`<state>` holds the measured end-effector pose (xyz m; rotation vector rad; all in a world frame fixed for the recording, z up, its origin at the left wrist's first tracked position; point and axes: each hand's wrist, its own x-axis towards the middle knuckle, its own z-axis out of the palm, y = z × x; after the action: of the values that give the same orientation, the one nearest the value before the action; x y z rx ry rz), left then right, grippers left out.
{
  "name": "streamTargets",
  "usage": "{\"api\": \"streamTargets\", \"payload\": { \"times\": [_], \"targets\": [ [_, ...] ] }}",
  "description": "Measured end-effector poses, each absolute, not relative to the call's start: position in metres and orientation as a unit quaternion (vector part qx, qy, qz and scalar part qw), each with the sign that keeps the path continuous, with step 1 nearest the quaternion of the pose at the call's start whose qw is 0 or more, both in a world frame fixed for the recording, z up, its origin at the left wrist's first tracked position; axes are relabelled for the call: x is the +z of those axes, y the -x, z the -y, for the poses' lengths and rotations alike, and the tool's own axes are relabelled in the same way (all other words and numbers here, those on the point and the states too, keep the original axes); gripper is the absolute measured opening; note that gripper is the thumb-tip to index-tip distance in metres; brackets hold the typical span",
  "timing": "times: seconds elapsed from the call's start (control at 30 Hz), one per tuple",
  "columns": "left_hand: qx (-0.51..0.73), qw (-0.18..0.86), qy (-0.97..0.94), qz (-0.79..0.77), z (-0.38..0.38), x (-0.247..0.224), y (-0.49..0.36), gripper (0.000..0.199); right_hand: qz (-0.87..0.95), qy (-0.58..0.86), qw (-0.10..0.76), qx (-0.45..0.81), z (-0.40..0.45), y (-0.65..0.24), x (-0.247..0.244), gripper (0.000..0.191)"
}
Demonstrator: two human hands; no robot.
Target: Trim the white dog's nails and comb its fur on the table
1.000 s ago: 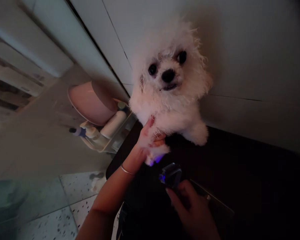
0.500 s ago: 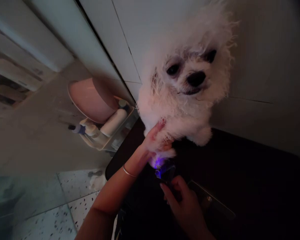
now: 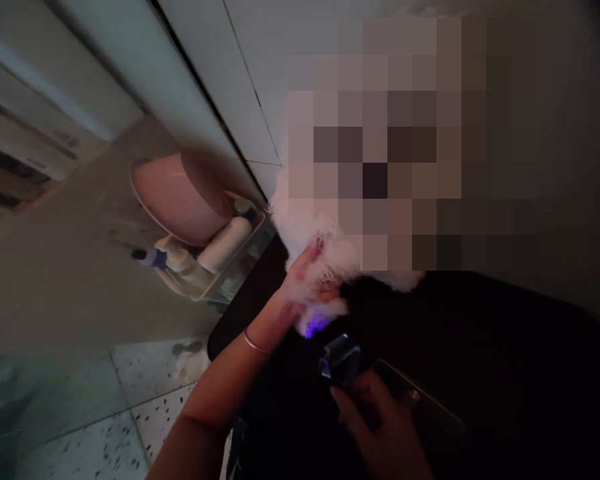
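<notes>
A fluffy white dog [image 3: 295, 213] sits on a black surface, its head hidden by a pixelated patch. My left hand [image 3: 307, 280], with a thin bracelet at the wrist, is closed around the dog's front leg. Blue-violet light falls on the paw [image 3: 323, 317] just below those fingers. In my right hand [image 3: 380, 413] is a small dark device [image 3: 341, 360] with a shiny head, pinched between thumb and fingers. A small gap separates the device from the paw.
A pink basin [image 3: 180, 197] and several bottles sit in a pale caddy [image 3: 215, 283] to the left. A flat, clear-edged object [image 3: 440, 400] lies right of my right hand. Behind the dog is a pale wall [image 3: 220, 73]; speckled tiles [image 3: 95, 440] show lower left.
My right hand has drawn the device a little down and right, away from the paw. My left hand keeps its hold on the leg. The dog's head is now pixelated.
</notes>
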<state>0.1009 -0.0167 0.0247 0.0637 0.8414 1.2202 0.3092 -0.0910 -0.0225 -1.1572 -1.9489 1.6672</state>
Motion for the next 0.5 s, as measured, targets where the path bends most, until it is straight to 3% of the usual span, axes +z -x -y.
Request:
{"api": "streamTargets", "payload": {
  "times": [0.17,0.3,0.5],
  "targets": [
    [0.54,0.762,-0.113,-0.34,0.019,0.022,-0.099,0.064,0.681,0.365,0.244,0.586,0.078,-0.278,-0.03,0.021],
    [0.554,0.75,-0.115,-0.342,0.019,0.02,-0.096,0.066,0.708,0.326,0.199,0.594,0.084,-0.282,-0.035,0.022],
    [0.579,0.742,-0.128,-0.313,0.017,0.017,-0.092,0.06,0.716,0.398,0.145,0.554,0.103,-0.308,-0.034,0.026]
  ]
}}
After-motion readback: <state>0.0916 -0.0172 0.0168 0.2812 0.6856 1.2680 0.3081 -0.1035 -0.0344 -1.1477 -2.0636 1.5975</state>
